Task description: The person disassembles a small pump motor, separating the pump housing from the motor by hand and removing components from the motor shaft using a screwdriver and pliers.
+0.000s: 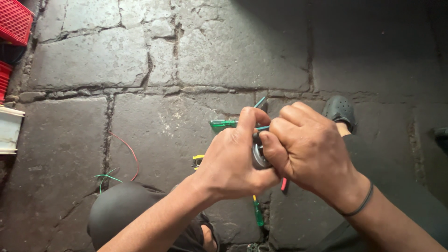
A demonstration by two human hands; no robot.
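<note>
My left hand (233,161) and my right hand (305,147) are pressed together over a small round grey metal part (258,156), which both grip between fingers and thumbs. Thin teal wires (259,101) stick out above my fingers. On the stone floor behind the hands lies a green-handled screwdriver (223,123). Another green and yellow tool (257,213) lies below the hands, and a red tip (283,185) shows under my right hand. Most of the held part is hidden by my fingers.
The floor is cracked dark stone slabs (84,60). Loose red wire (130,151) and green wire (106,177) lie at left near my knee (123,210). A red crate (14,21) and a white box (8,130) sit at the left edge. My dark shoe (339,111) rests at right.
</note>
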